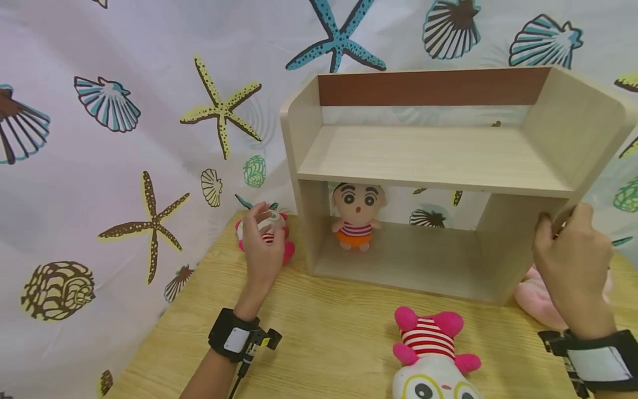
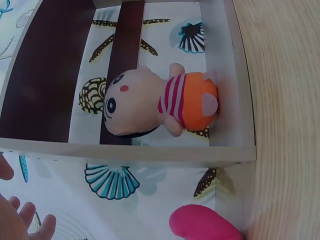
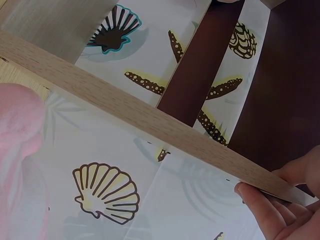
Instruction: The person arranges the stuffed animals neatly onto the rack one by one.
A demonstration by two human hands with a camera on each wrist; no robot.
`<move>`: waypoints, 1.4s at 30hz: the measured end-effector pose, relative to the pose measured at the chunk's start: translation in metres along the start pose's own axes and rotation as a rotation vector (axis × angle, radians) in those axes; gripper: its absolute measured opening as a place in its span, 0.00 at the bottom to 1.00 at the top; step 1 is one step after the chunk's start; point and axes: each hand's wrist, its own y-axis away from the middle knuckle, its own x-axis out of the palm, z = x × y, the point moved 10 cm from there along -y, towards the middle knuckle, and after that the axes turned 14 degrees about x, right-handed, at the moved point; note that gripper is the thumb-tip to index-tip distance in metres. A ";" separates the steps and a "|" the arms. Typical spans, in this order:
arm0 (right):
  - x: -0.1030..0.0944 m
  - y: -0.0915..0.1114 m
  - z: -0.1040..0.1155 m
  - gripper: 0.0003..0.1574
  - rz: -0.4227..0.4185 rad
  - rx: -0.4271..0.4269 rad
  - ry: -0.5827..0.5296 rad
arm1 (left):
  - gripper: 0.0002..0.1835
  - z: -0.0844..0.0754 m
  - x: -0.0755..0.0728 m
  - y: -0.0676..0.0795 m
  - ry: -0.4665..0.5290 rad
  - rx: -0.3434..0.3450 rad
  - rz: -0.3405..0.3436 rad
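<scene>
A pale wooden two-tier shelf [image 1: 433, 152] stands on the table, with a brown strip across its back. My right hand [image 1: 573, 266] grips the front edge of its right side panel; in the right wrist view the thumb is on the inner face and the fingers [image 3: 262, 212] on the outer one. To the left of the shelf, my left hand [image 1: 264, 244] is raised with parted, slightly bent fingers, holding nothing. It overlaps a pink-and-white plush toy [image 1: 289, 250] in the head view. Inside the lower tier a plush boy doll [image 1: 356, 219] in orange shorts stands upright.
In front of the shelf, a plush toy [image 1: 428, 343] with a striped shirt and yellow glasses lies on the wooden table [image 1: 319, 338]. Partly hidden behind my right hand is a light pink plush [image 1: 535, 299]. A shell-and-starfish printed cloth [image 1: 164, 138] hangs behind.
</scene>
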 end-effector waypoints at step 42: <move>-0.003 -0.002 0.001 0.23 -0.007 0.000 -0.029 | 0.40 0.123 -0.040 0.042 -0.241 -0.506 0.248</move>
